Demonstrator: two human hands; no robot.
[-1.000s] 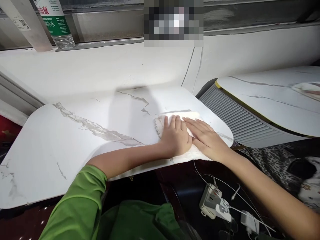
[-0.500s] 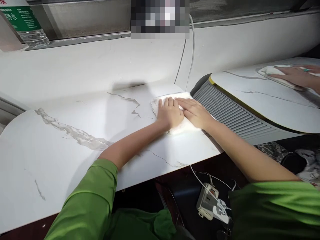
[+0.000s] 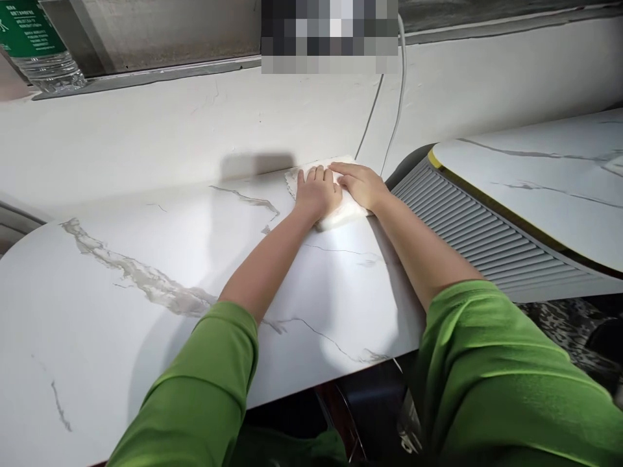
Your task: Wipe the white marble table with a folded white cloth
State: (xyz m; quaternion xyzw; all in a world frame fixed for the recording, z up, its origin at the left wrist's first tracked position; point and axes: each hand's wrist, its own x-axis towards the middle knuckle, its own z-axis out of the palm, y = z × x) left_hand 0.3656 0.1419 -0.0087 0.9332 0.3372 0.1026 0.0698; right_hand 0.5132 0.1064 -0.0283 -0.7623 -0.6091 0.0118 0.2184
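A white cloth (image 3: 348, 209) lies spread on the marble-patterned tabletop (image 3: 272, 272), close to the wall at the far right corner. My left hand (image 3: 318, 194) rests flat on it with the fingers spread. Beside it, my right hand (image 3: 363, 185) also presses down flat, fingers extended toward the left and nearly touching the left hand. Part of the cloth is hidden under both palms.
A white wall (image 3: 170, 130) runs along the table's back edge, with two cables (image 3: 400, 97) hanging down it. A water bottle (image 3: 46, 52) stands on the ledge at upper left. To the right is a second marble-patterned table (image 3: 525, 162) with a ribbed grey side.
Both hands and the cloth have slid away from me toward the wall, and slightly left. The other person's hand on the right-hand table has gone out of view.
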